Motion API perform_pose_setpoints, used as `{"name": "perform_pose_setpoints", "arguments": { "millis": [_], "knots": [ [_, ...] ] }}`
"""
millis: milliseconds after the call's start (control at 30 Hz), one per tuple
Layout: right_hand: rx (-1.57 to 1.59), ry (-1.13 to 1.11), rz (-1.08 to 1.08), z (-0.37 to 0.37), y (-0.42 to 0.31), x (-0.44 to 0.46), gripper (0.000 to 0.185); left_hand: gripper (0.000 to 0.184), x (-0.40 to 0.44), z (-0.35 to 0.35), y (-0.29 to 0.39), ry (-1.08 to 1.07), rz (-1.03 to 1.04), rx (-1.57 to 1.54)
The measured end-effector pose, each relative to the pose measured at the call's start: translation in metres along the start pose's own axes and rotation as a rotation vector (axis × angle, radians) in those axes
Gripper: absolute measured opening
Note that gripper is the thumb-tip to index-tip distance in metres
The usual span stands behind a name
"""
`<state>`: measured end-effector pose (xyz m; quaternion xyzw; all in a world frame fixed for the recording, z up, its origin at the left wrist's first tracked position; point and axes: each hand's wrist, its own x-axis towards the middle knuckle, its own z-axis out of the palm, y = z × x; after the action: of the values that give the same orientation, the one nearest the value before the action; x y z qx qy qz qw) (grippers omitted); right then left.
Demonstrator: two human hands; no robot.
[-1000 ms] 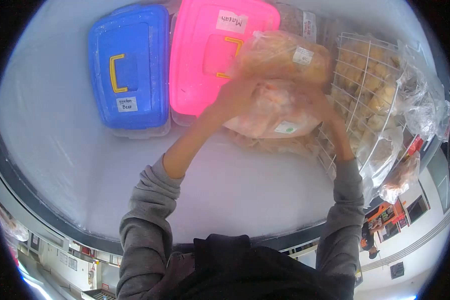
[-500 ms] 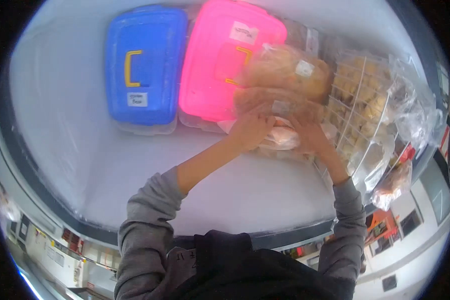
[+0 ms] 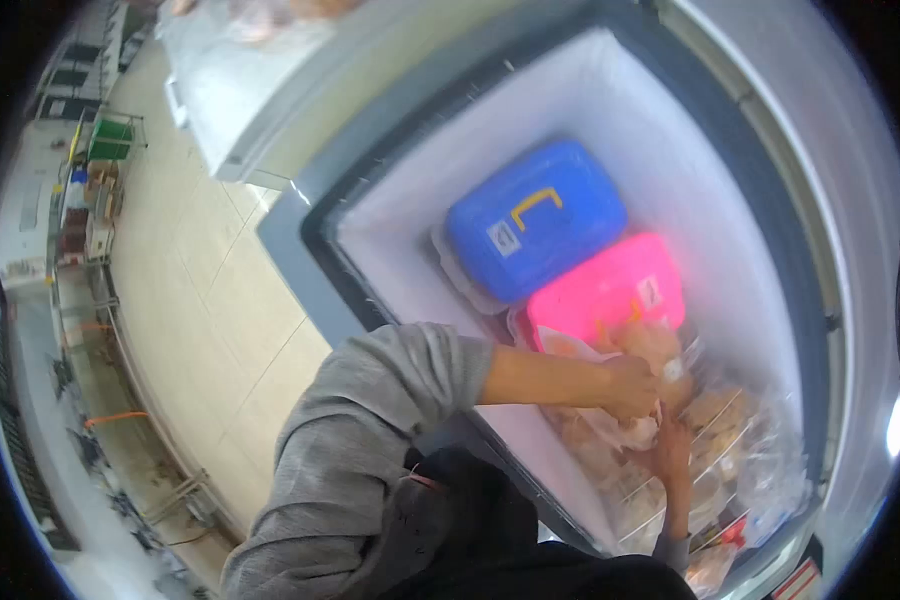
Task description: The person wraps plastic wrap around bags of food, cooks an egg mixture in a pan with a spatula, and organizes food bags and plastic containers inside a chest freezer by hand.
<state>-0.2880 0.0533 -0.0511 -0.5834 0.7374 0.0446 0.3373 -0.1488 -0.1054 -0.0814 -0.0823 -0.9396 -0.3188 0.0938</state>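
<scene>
My left hand [image 3: 630, 388] is closed on a clear plastic bag [image 3: 632, 432] of pale orange food inside the chest freezer. Close below it, my right hand [image 3: 670, 452] bends its fingers at the bag's other side, partly hidden by the plastic. Another bag of tan food [image 3: 648, 343] lies just beyond the hands, against a pink lidded box [image 3: 610, 283]. What exactly the bags contain is too blurred to name.
A blue lidded box [image 3: 535, 215] with a yellow handle stands beside the pink one. Bagged food fills a white wire basket [image 3: 708, 462] near my right hand. The freezer's dark rim [image 3: 370, 300] runs under my left arm; tiled floor [image 3: 210, 290] lies outside.
My view has turned and tilted, so the freezer now sits to the right and the floor shows. My left hand has lifted the bag's plastic, and both hands have come closer together.
</scene>
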Motion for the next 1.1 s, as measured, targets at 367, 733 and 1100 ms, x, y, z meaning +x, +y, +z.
{"name": "perform_pose_setpoints", "arguments": {
  "millis": [367, 733, 1100],
  "knots": [
    [-0.171, -0.033, -0.29, -0.19, -0.258, -0.016, 0.1, 0.045, -0.169, -0.326, 0.077, 0.063, -0.07, -0.011],
    [0.522, -0.524, -0.474, -0.087, -0.531, 0.109, 0.092, 0.05, -0.462, -0.46, 0.057, -0.12, -0.525, 0.058],
    [0.73, -0.352, -0.529, -0.16, -0.675, 0.268, 0.076, 0.032, -0.557, -0.558, -0.062, 0.483, -0.756, 0.652]
  ]
}}
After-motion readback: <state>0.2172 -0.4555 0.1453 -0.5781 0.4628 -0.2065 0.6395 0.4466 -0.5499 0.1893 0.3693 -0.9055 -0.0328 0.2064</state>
